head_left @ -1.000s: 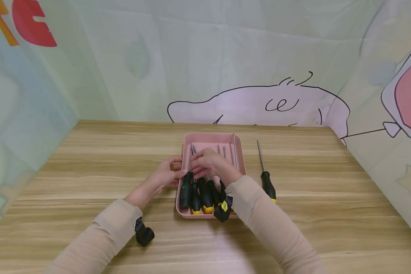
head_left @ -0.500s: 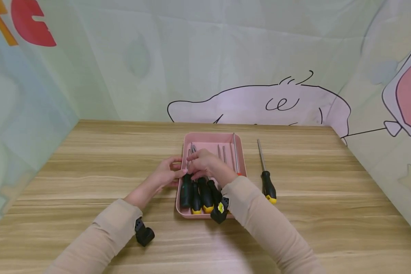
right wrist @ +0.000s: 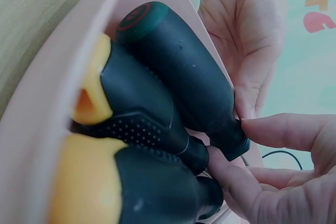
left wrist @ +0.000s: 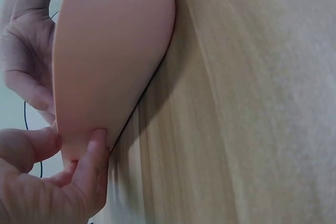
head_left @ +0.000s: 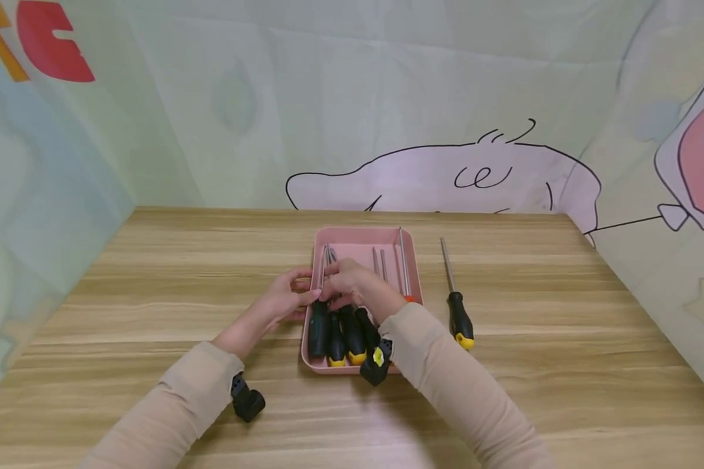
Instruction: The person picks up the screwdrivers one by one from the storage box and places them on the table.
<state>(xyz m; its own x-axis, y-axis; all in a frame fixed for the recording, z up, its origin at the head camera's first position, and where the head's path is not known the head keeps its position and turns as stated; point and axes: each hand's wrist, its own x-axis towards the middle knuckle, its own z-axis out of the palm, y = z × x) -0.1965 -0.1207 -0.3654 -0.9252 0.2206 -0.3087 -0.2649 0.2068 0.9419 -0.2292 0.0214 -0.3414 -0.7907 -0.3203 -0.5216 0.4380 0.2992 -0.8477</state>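
Observation:
A pink tray (head_left: 360, 236) holds several screwdrivers side by side, handles toward me. My left hand (head_left: 284, 296) pinches the tray's left wall, thumb at the rim and fingers on the outer side, as the left wrist view (left wrist: 84, 153) also shows. Leftmost in the tray lies a black screwdriver (right wrist: 176, 66) with a dark green handle end. Thumb and finger of my right hand (head_left: 358, 284) pinch that screwdriver at the neck of its handle. Beside it are two black-and-yellow screwdrivers (right wrist: 139, 98), close under my right fingers. My right wrist covers handles farther right in the tray.
Right of the tray, a loose black-and-yellow screwdriver (head_left: 459, 319) lies on the wooden table (head_left: 170, 280), shaft pointing away. A long shaft with a red-orange collar (head_left: 409, 298) leans along the tray's right side. A printed cloth (head_left: 328, 98) stands behind the table.
My right fingers have shifted slightly left and toward me, from the leftmost screwdriver's shaft to its handle neck. That screwdriver's handle has slid slightly nearer me. The left hand stays put.

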